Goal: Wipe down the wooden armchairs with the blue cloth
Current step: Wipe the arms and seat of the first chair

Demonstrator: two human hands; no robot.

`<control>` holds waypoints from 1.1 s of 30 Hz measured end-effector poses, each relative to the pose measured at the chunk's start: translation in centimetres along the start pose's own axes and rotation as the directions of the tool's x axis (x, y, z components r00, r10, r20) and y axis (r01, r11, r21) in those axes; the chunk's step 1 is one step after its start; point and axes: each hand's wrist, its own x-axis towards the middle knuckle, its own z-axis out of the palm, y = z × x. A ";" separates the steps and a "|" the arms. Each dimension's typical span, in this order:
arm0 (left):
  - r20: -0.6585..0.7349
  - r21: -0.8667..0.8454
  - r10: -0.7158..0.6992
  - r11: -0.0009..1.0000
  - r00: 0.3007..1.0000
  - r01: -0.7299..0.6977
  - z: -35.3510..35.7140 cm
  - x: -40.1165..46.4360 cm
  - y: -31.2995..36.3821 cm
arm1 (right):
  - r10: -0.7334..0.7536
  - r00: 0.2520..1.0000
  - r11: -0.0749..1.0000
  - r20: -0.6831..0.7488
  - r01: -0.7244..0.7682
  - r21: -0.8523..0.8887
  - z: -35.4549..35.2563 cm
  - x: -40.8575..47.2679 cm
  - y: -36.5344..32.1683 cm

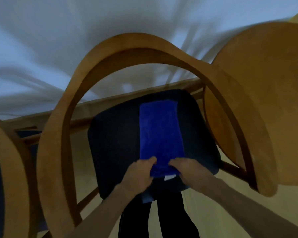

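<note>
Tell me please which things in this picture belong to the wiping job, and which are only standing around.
Belong to the job:
- blue cloth, flat on the dark seat
- left hand and right hand, gripping its near edge
- middle wooden armchair
- neighbouring wooden chairs

Just there:
- white fabric behind
- floor

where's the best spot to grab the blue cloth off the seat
Take the blue cloth by its near short edge, coming from the front of the dark seat. It lies flat and folded lengthwise, and both hands already pinch that edge.
</note>
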 end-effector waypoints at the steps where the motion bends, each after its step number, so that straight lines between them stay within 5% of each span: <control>1: 0.091 -0.027 0.002 1.000 0.996 0.000 1.4 -0.6 -0.1 | 0.004 0.999 0.999 0.038 -0.006 0.047 1.4 -0.6 0.1; 4: 0.293 -0.129 0.068 0.991 0.954 -0.031 3.0 -1.5 -0.1 | 0.034 0.994 0.985 0.106 -0.051 0.162 3.9 -2.3 0.7; 6: 0.284 -0.205 0.082 0.978 0.955 -0.023 1.9 -1.0 -0.2 | 0.073 0.990 0.976 0.120 -0.095 0.195 3.1 -2.6 1.4; 10: 0.047 -0.246 -0.032 0.968 0.998 0.042 -2.7 2.8 -1.0 | 0.176 0.982 0.930 -0.067 -0.144 0.338 -2.2 0.1 3.0; 15: -0.226 -0.134 -0.148 0.984 0.963 0.120 -6.3 8.1 -2.4 | 0.167 0.949 0.940 -0.267 -0.072 0.333 -7.2 7.0 3.4; 22: -0.171 -0.059 -0.235 0.972 0.957 0.228 -3.8 10.3 -4.3 | 0.149 0.972 0.987 -0.184 -0.158 -0.038 -5.5 12.4 4.0; 27: -0.039 -0.033 -0.343 0.939 0.938 0.342 -3.9 10.9 -4.7 | 0.130 0.991 0.990 -0.009 -0.130 0.049 -6.6 12.8 4.9; 31: 0.072 -0.158 -0.209 0.963 0.975 0.218 -6.4 11.7 -4.8 | 0.074 0.973 0.977 0.218 -0.115 0.181 -9.4 12.8 5.2; 33: 0.034 -0.257 -0.151 0.954 0.988 0.155 -7.7 12.1 -4.4 | 0.074 0.979 0.964 0.188 -0.119 0.239 -11.1 12.8 5.7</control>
